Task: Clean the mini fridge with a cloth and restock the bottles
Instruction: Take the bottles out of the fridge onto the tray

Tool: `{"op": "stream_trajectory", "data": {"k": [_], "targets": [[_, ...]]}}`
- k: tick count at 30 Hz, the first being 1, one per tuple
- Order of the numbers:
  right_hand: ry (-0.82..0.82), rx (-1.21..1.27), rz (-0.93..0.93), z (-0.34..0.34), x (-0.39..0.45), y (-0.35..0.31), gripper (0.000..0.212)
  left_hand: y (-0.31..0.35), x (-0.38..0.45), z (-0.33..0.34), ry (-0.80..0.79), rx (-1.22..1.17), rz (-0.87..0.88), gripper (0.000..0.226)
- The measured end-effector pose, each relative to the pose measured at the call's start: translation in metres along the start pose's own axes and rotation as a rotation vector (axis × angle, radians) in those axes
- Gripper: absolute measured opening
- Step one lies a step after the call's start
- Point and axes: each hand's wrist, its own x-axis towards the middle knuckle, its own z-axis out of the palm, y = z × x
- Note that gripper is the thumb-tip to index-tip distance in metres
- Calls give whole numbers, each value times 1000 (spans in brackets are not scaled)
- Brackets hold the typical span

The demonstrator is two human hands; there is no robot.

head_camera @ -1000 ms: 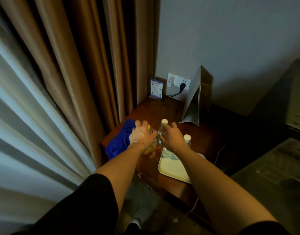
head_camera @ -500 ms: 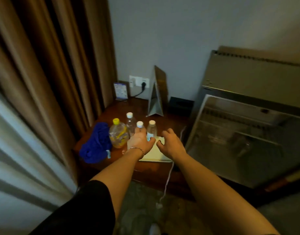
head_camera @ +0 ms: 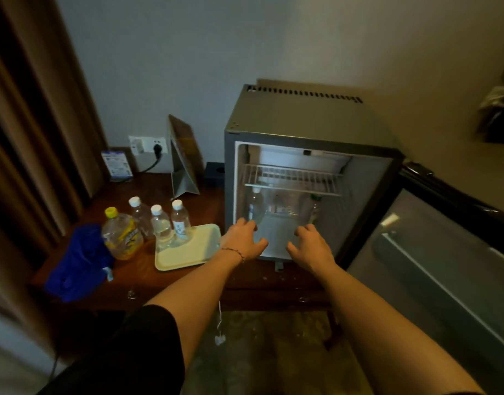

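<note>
Both hands reach forward at the mouth of the open mini fridge [head_camera: 310,132], apart from each other and holding nothing. The left hand [head_camera: 242,242] has its fingers spread and loosely bent near the lower left edge of the opening; a thin bracelet circles its wrist. The right hand [head_camera: 309,246] hovers at the lower middle of the opening, fingers relaxed. Inside, a wire shelf [head_camera: 293,179] spans the upper part, and two bottles show dimly below it, one at the left wall [head_camera: 255,206] and one at the right [head_camera: 315,208]. The fridge door [head_camera: 444,252] swings open to the right. Left of the fridge, on the wooden surface [head_camera: 148,280], a cream tray [head_camera: 185,255] carries clear bottles with white caps [head_camera: 180,220]; a yellow-capped bottle [head_camera: 121,235] stands beside it, and the blue cloth [head_camera: 77,266] lies crumpled at the far left.
</note>
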Motion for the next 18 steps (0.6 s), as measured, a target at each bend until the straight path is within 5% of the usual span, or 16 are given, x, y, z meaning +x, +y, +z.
{"op": "stream_trajectory", "data": {"k": [18], "targets": [[-106, 31, 55, -3, 103, 71, 69, 46, 106, 44, -12, 38, -168, 75]]}}
